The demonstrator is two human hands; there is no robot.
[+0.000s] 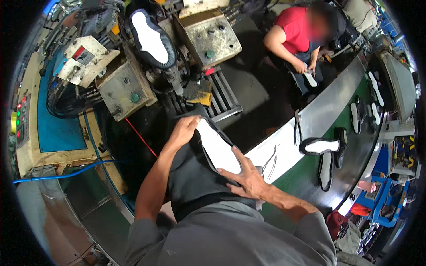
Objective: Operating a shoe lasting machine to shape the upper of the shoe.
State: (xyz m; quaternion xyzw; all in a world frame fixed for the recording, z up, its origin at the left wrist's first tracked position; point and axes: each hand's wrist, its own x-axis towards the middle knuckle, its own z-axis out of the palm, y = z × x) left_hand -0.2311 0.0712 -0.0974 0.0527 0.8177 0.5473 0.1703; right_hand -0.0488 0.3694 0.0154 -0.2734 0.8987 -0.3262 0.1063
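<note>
A black shoe upper with a white insole bottom (pixel 218 148) lies bottom up across my lap, slanting from upper left to lower right. My left hand (pixel 183 131) grips its far end, fingers curled over the dark edge. At the near end, my right hand (pixel 246 176) holds the shoe upper with thumb and forefinger spread along either side. The underside of the shoe upper is hidden against my dark trousers. Ahead, a similar black shoe upper (pixel 153 37) sits bottom up on a machine.
Control boxes (pixel 209 37) with green buttons flank the machine. On my right, a green conveyor (pixel 293 177) with a metal rim carries several black and white shoe uppers (pixel 321 146) and loose dark laces (pixel 273 159). A co-worker in red (pixel 293 33) holds another shoe piece. A blue hose (pixel 62 176) crosses at left.
</note>
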